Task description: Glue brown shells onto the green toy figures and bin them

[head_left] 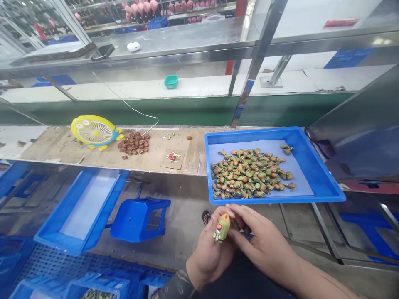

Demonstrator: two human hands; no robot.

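Just off the near side of the blue tray [274, 201], the left hand [209, 256] grips one green-and-orange figurine [223, 228]; the right hand [264, 238] meets the left, fingers curled, and whether it too holds anything cannot be told. One piece is thus in work, while many similar figurines [249, 174] lie heaped in the tray; whether these are finished or untreated is not evident.
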